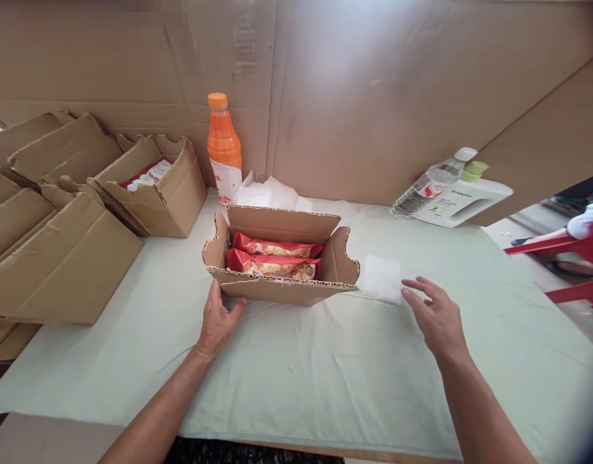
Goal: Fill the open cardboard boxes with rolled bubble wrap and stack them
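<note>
Two hands (pixel 219 324), two red packets (pixel 277 266), one orange bottle (pixel 224 143), one clear bottle (pixel 426 188), one white jug (pixel 458 205)

Seemingly a packing workshop: boxes (pixel 59 258) crowd the left edge of your table (pixel 325 374), cardboard panels (pixel 374 116) its far edge.

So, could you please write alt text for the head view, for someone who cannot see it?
A person's left hand touches the near left corner of an open cardboard box holding two red packets, on a pale green cloth. The open right hand is beside a white sheet; more boxes stand at left and an orange bottle behind.
</note>
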A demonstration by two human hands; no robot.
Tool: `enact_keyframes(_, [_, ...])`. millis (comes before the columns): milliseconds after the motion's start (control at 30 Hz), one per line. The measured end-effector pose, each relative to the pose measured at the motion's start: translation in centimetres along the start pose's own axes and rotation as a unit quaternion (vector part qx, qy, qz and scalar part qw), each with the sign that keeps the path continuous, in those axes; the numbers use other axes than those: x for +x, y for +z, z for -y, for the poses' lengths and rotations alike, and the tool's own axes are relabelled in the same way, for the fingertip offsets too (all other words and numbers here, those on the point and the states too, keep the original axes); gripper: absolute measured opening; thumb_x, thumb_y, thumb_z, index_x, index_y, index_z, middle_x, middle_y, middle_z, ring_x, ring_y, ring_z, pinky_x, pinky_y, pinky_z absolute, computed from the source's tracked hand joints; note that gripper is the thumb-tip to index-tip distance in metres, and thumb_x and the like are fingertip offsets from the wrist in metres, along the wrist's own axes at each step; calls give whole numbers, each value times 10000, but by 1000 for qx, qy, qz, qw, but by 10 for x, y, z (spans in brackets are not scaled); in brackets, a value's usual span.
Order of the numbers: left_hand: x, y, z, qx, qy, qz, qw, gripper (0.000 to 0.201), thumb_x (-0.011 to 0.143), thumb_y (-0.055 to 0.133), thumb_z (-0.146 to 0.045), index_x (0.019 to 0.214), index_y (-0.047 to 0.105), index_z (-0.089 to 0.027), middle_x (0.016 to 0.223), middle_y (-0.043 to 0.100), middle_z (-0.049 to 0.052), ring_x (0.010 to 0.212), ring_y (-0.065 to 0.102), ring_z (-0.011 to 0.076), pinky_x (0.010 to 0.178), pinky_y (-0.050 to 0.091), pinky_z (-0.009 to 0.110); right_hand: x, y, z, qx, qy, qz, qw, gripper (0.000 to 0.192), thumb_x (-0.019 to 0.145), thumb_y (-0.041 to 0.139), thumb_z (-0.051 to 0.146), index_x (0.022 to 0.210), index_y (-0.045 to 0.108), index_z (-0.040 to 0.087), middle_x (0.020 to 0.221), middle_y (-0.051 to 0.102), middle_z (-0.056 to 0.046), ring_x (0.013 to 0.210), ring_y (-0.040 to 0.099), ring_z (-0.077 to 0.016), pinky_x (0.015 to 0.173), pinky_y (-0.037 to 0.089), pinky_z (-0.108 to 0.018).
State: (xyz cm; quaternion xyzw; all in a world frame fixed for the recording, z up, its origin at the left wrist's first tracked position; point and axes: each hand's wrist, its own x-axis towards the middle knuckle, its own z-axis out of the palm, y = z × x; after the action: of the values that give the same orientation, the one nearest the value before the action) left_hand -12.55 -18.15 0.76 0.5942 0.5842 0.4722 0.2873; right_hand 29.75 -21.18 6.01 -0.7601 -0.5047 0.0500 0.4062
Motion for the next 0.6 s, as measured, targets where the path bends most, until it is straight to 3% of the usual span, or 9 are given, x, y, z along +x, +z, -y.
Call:
enact_keyframes(100, [-1,-5,-3,23,14,-11,1000,376,844,661,-410,1134,551,-197,1065,620,73,1033,617,245,907,537,398,-45,0,2,8,-7,27,1000,316,865,625,508,1025,758,271,1366,646,-128,1201,640,-327,813,579,-462])
enact_keyframes(167, [-2,-11,-5,51,20,-30,998,379,828,672,-395,1135,567,-199,1109,596,82,1040,600,245,907,534,402,-67,14,23,47,-55,108,992,355,893,623,513,1140,722,277,1386,642,-117,1212,649,-306,847,587,-443])
enact_keyframes(267, [-1,-21,-11,89,2,-27,996,338,810,679,-411,1071,597,-211,1024,567,46,873,596,207,805,539,374,-81,45,63,76,-124,216,966,474,891,645,510,1296,633,265,1344,668,-121,1119,687,-292,839,588,-432])
enact_keyframes(433, [19,-20,-14,91,-22,7,996,239,795,671,-401,917,598,-208,893,516,-6,691,566,157,705,508,342,-56,95,101,50,-134,234,962,366,915,561,439,1194,645,217,1081,744,-100,768,668,-240,756,562,-427])
enact_keyframes(500, [34,-13,-14,88,-28,-1,996,236,784,673,-377,922,597,-201,908,513,-6,680,566,148,718,504,347,-40,110,107,46,-122,222,966,355,915,532,404,1188,644,205,1071,748,-101,754,667,-238,760,558,-429])
enact_keyframes(600, [56,-4,-13,74,-41,-11,996,243,777,673,-339,954,609,-185,951,529,10,677,570,136,736,510,349,-25,122,108,46,-128,210,968,369,912,517,383,1211,644,208,1130,743,-108,903,695,-272,806,559,-436])
